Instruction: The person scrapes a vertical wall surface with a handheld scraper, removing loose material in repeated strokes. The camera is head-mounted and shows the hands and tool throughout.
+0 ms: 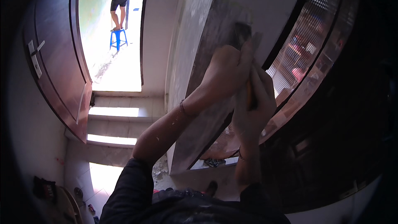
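The dark flat tool (242,31) sits beyond the two hands, in front of the patchy grey wall (214,29) and left of the ribbed window (304,47); whether it touches the wall I cannot tell; the right hand (260,110) is wrapped around an orange-and-dark handle (251,94) on the near side; the left hand (227,64) is curled close against it, fingertips hidden, so I cannot tell whether it pinches the tool, nor whether tool and handle are one piece; the tool looks light and stiff, perhaps with a thin, slightly springy edge; the handle seems the surest hold, fingers kept back from that edge.
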Demonstrator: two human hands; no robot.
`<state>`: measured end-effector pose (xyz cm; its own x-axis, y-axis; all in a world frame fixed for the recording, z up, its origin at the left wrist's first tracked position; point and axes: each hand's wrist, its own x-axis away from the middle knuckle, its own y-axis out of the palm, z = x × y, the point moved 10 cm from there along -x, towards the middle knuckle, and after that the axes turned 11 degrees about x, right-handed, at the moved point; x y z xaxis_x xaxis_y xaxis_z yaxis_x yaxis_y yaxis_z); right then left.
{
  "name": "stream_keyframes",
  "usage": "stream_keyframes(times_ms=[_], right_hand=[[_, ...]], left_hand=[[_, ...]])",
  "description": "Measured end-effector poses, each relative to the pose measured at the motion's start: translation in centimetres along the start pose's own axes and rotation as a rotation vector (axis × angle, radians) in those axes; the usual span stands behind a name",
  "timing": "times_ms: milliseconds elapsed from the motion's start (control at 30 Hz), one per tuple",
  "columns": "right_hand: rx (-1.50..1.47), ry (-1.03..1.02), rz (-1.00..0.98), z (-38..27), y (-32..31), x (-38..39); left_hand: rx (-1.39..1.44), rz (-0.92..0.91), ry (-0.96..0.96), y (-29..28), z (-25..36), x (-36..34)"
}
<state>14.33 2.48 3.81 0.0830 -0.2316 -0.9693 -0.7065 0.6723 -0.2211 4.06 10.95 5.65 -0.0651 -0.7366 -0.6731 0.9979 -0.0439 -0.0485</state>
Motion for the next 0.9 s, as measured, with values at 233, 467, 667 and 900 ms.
stream_keyframes(times_ms=[233, 467, 667, 900], right_hand=[[-0.012, 0.035, 0.012, 0.7, 0.5, -0.2], [0.002, -0.008, 0.024, 0.7, 0.4, -0.9], [-0.022, 0.015, -0.011, 1.0, 0.1, -1.5], [-0.018, 0.050, 0.011, 0.6, -0.3, -1.9]], left_hand=[[-0.038, 0.183, 0.336, -0.7, 2.7, 0.0], [-0.044, 0.108, -0.022, -0.5, 0.9, -0.1], [-0.073, 0.152, 0.068, -0.3, 2.2, -0.6], [-0.041, 0.210, 0.092, -0.5, 2.2, -0.6]])
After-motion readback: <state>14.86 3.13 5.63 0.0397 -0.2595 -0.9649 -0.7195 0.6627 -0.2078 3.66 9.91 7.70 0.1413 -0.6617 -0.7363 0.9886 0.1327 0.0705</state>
